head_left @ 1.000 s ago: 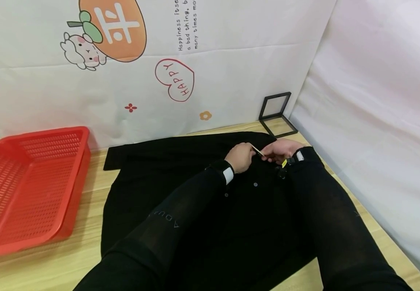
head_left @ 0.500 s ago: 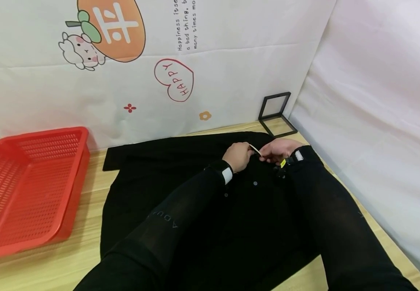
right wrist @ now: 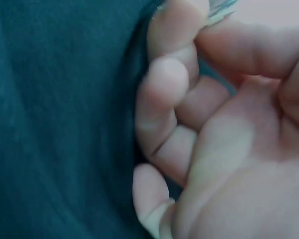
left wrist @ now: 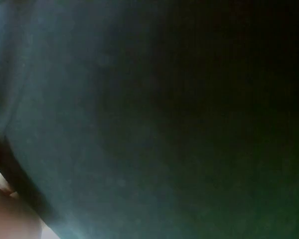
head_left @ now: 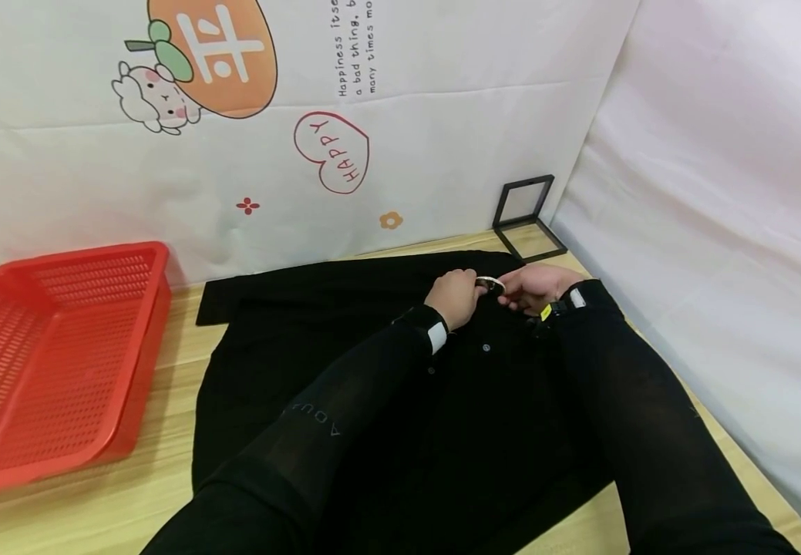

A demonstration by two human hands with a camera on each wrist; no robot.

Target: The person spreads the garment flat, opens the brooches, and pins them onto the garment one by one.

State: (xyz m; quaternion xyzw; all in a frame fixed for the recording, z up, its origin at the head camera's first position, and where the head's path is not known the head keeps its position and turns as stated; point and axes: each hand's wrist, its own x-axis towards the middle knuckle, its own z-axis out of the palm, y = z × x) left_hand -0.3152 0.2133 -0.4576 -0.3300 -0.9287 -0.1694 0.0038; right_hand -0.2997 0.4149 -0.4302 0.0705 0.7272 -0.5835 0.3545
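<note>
A black buttoned garment [head_left: 344, 316] is spread over the table, its cloth filling most of the left wrist view. Close over its upper right part, both hands meet at a thin, cream-edged strip [head_left: 490, 280], bowed into a curve between them. My left hand [head_left: 454, 297] grips the strip's left end, its fingertips mostly hidden behind the knuckles. At the right end, thumb and forefinger of my right hand [head_left: 535, 285] pinch it. In the right wrist view the strip [right wrist: 222, 12] shows layered, pale edges, while the other fingers [right wrist: 164, 82] curl beside dark cloth. I cannot tell what the strip is.
A red perforated plastic basket [head_left: 129, 362] stands at the left on the wooden table [head_left: 185, 370]. In the back right corner are two joined black frames [head_left: 532, 240]. A printed white cloth [head_left: 442, 146] hangs behind, with another white sheet along the right.
Nearly straight at first, the pale strip between the hands has bowed into a curve. Both hands have shifted only slightly and keep their hold.
</note>
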